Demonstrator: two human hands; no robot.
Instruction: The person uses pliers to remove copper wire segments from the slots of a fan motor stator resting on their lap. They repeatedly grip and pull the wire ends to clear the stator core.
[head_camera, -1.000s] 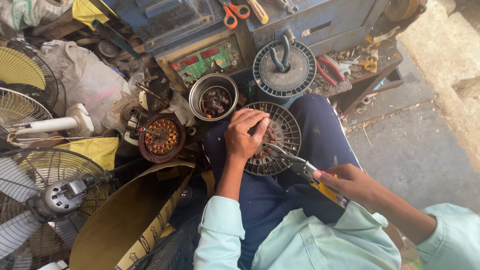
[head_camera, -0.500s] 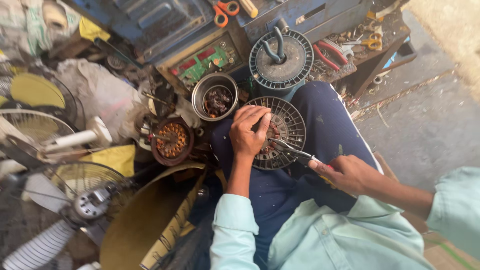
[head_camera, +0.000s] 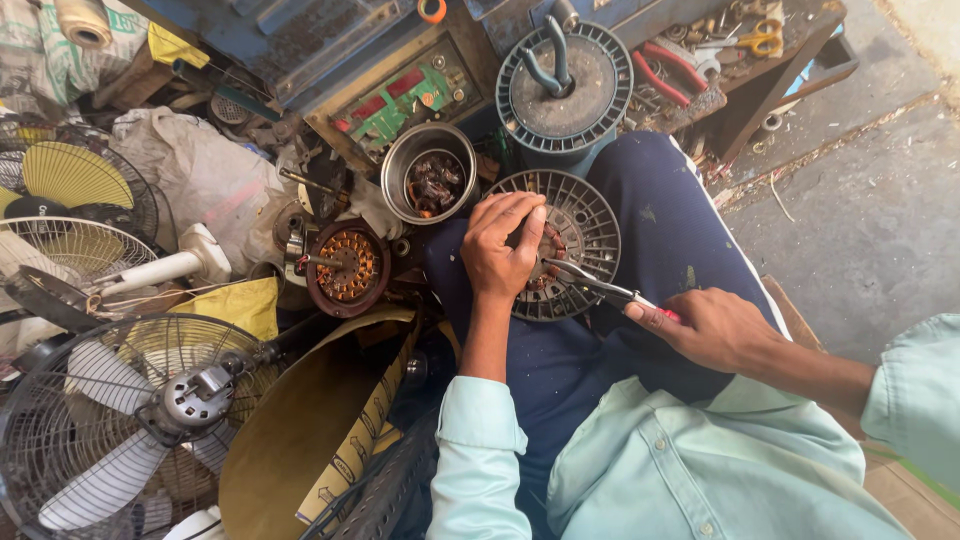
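Since a moment ago the pliers (head_camera: 600, 287) have been pushed further into the motor housing (head_camera: 570, 245) (resting on the lap), so the winding is now being worked. The left hand (head_camera: 505, 245) is curled closed over the housing's middle. The right hand (head_camera: 715, 325) is wrapped shut around the plier handles, right of the housing.
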